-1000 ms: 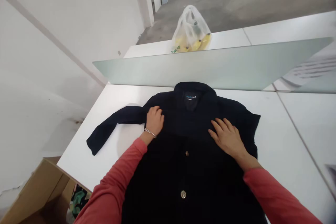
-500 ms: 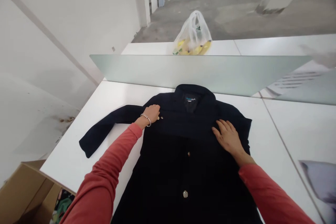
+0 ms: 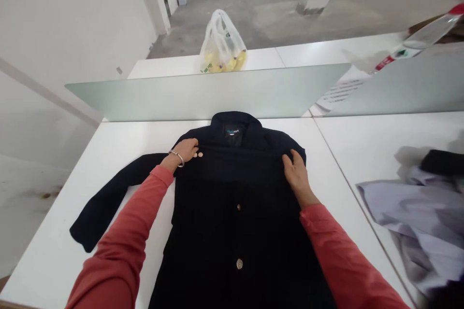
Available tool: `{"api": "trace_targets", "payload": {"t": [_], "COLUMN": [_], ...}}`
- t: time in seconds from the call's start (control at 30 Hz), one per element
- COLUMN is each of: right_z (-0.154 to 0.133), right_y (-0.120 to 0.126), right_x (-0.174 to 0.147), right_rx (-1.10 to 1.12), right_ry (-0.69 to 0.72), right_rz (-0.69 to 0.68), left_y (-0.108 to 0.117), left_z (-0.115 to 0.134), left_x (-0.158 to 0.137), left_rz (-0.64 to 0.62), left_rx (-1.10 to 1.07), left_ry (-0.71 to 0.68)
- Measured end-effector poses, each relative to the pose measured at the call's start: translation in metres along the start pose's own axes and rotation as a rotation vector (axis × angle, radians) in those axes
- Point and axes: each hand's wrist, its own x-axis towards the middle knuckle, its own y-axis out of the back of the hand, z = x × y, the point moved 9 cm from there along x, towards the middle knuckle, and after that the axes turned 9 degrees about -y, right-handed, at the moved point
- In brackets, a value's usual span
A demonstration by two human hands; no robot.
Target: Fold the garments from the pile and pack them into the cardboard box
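- Jacket (image 3: pixel 261 231): dark, lies flat on the white desk (image 3: pixel 134 133), collar toward the frosted divider (image 3: pixel 181 99). Its front faces up; a shiny button (image 3: pixel 239 264) shows near the lower front.
- Sleeve (image 3: pixel 108 207): extends from the jacket across the desk on the left side.
- Left hand (image 3: pixel 185 149): rests on the jacket at the upper left chest, just beside two small buttons (image 3: pixel 200 154). The fingers are bent and close together; whether they pinch the cloth cannot be told. A bracelet (image 3: pixel 177 157) encircles the wrist.
- Right hand (image 3: pixel 297 174): touches the jacket at the upper right chest. Thumb and forefinger are slightly apart at a cloth edge; whether cloth is gripped between them cannot be told.
- Plastic bag (image 3: pixel 219 38): white, translucent, handles upward, located beyond the divider. Contents: yellow bananas (image 3: pixel 239 60), seen through the film.
- Bottle (image 3: pixel 420 41): clear, red cap, appears tilted at the upper right. Contents cannot be determined.
- Printed paper (image 3: pixel 342 91): near the gap between the divider panels.
- Grey cloth (image 3: pixel 416 212): crumpled on the right part of the desk, well apart from the jacket.
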Motion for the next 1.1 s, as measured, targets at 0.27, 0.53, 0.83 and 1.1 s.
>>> {"api": "trace_targets", "payload": {"t": [0.27, 0.53, 0.83, 1.1], "right_z": [-0.015, -0.012, -0.054, -0.129], "right_y": [-0.006, -0.026, -0.025, -0.141], "right_x": [-0.005, -0.015, -0.023, -0.145], "right_rx": [-0.175, -0.415, -0.469, -0.681], "right_ry": [0.237, 0.371, 0.387, 0.778], "right_rz": [0.094, 0.144, 0.076, -0.297], "left_y": [-0.021, 0.000, -0.083, -0.081], "left_z": [0.001, -0.063, -0.133, -0.153], "left_x": [0.003, -0.112, -0.286, -0.283], "left_rz": [0.058, 0.747, 0.909, 1.492], "left_rx": [0.037, -0.277, -1.323, -1.662], "left_ry": [0.022, 0.434, 1.202, 1.141]}}
